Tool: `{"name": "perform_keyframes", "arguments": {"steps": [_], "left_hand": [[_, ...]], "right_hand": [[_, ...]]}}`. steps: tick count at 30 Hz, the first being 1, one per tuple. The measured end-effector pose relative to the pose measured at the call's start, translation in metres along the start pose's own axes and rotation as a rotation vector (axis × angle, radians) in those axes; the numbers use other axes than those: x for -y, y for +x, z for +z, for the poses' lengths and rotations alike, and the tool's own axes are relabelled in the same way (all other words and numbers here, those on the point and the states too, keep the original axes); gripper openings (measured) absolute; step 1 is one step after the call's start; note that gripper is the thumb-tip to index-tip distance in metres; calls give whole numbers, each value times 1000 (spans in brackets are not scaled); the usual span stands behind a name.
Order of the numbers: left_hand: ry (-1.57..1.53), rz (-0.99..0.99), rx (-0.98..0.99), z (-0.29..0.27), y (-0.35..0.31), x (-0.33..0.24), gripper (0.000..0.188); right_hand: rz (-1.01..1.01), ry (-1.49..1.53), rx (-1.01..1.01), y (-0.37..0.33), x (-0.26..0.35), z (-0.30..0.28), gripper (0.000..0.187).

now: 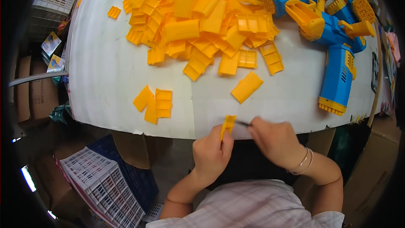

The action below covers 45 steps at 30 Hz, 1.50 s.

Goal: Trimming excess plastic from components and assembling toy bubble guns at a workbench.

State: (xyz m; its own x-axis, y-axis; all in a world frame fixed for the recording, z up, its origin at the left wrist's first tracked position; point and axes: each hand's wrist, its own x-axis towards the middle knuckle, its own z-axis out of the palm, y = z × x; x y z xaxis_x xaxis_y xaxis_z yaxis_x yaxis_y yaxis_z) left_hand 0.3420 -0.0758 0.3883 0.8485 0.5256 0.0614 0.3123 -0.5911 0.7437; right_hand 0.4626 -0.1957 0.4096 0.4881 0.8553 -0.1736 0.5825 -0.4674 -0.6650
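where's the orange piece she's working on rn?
In the head view, the orange plastic piece is pinched upright in the left hand at the table's near edge, low centre, with the right hand bringing a thin dark tool to it.

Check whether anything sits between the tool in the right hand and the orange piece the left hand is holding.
Nothing visible does. The left hand holds the orange plastic piece upright at the table edge, and the thin dark tool in the right hand reaches straight to it across an open gap. The loose orange pieces lie farther back.
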Motion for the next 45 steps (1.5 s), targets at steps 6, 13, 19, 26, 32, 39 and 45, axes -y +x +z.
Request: {"name": "perform_keyframes", "arguments": {"steps": [6,13,19,26,32,39,45], "left_hand": [[30,-30,27,0,0,-1,8],[79,-11,19,-1,3,-3,9],[124,29,35,-1,3,-4,10],[139,69,19,-1,6,-5,12],[186,91,7,-3,10,-3,14],[196,34,-1,-5,8,-3,14],[130,-9,-2,-14,10,-10,15]], "right_hand": [[-66,63,36,-3,4,-2,14],[-77,55,47,-1,-1,-1,14],[-64,38,68,-3,2,-3,14],[-77,77,48,2,-4,-7,14],[-102,94,57,-3,-1,-5,14],[-41,125,101,1,-1,-10,9],[172,254,-105,10,-17,-12,16]]}}
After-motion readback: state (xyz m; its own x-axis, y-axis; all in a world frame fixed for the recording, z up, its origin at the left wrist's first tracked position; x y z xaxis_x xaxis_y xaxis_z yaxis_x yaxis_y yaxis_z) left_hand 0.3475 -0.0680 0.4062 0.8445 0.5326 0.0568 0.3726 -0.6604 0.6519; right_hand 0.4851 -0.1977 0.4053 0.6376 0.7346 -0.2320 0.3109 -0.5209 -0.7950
